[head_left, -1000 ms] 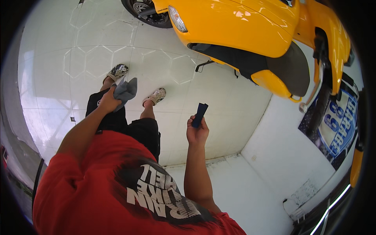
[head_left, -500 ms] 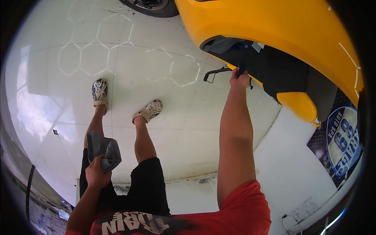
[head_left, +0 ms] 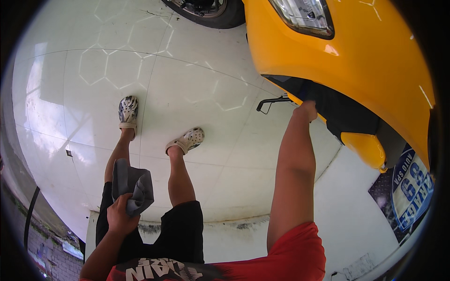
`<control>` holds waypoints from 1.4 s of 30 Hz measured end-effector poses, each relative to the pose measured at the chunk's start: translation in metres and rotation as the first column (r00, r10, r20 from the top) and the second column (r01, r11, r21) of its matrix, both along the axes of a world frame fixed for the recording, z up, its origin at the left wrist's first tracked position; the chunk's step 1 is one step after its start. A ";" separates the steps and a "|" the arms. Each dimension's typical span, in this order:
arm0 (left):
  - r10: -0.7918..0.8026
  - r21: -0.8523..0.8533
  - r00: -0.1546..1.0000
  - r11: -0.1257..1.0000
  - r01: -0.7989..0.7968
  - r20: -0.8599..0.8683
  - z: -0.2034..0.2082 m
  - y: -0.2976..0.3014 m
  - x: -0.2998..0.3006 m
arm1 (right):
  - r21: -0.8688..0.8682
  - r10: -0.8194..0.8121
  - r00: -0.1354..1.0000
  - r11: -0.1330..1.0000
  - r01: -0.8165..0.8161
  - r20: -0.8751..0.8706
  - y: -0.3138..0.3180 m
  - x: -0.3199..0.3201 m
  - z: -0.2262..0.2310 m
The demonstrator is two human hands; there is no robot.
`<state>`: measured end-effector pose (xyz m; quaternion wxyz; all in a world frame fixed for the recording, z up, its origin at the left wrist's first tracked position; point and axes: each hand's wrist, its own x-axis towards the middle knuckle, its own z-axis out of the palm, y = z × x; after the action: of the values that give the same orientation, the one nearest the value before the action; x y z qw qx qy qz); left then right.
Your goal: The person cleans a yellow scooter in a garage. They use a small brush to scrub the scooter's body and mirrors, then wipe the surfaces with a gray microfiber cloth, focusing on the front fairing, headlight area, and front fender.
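Note:
My left hand (head_left: 123, 216) is closed round a folded grey cloth (head_left: 133, 186), held up in front of my left thigh. My right arm stretches out to a yellow vehicle (head_left: 300, 56) at the upper right. There my right hand (head_left: 307, 111) looks curled at the lower edge of a dark opening (head_left: 349, 110) in the bodywork. Its fingertips are turned away, so whatever they grip is hidden. Just left of this hand, a black bar with a loop (head_left: 269, 104) sticks out past the yellow edge.
A clear-lensed lamp (head_left: 304, 16) sits in the yellow body. Beyond it at the top is a black tyre (head_left: 220, 16). A small yellow part (head_left: 363, 147) juts out below the opening. My patterned clogs (head_left: 128, 111) stand on glossy pale tiles (head_left: 187, 84). A blue-and-white sign (head_left: 412, 187) is at the right.
The view has shifted, bringing the lamp and more tyre into sight. My right hand has turned, hiding fingers that showed before. The left hand keeps its hold on the cloth.

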<state>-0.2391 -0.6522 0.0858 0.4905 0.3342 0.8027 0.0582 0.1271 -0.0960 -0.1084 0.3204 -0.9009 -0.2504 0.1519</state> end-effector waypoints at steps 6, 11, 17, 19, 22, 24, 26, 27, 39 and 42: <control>0.026 -0.003 0.999 1.000 -0.026 0.046 -0.001 0.004 -0.015 | -0.437 0.829 0.548 0.535 -0.723 0.109 -0.238 -0.001 0.008; -0.264 0.106 0.925 0.964 0.244 0.275 0.023 0.033 -0.056 | -0.435 0.702 0.273 -0.059 -0.898 -0.658 -0.468 -0.122 0.138; -0.536 0.411 0.414 0.839 0.356 0.735 0.122 0.083 -0.071 | 0.113 0.723 0.376 0.528 -0.842 -0.579 -0.508 -0.215 0.302; -0.508 0.401 0.409 0.858 0.322 0.758 0.153 0.094 -0.072 | 0.227 0.595 0.307 0.655 -0.721 -0.743 -0.501 -0.218 0.331; -0.413 0.409 0.592 0.900 0.150 0.692 0.185 0.105 -0.072 | 0.346 0.773 0.252 0.516 -0.784 -0.583 -0.497 -0.211 0.365; -0.182 0.384 0.680 0.910 -0.157 0.711 0.198 0.112 -0.070 | 0.229 0.816 0.318 0.468 -0.853 -0.482 -0.501 -0.203 0.391; -0.196 0.508 0.835 0.854 -0.112 0.514 0.208 0.121 -0.078 | -0.006 0.708 0.471 0.551 -0.834 -0.526 -0.505 -0.197 0.421; -0.180 0.541 0.883 0.836 -0.095 0.433 0.212 0.124 -0.083 | -0.037 0.753 0.527 0.560 -0.828 -0.395 -0.511 -0.195 0.436; -0.107 0.112 0.035 0.962 -0.248 0.994 0.326 0.052 -0.011 | 0.368 0.600 0.707 0.796 -0.480 -0.375 -0.709 -0.162 0.496; -0.240 0.237 -0.071 0.971 -0.044 0.968 0.373 0.026 0.024 | 0.641 0.638 0.561 0.732 -0.230 -0.527 -0.732 -0.152 0.492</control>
<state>-0.2152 -0.6258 0.4587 0.8871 0.2891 0.1544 0.3251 -0.0246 -0.8283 0.3835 0.5641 -0.5533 -0.3571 0.4981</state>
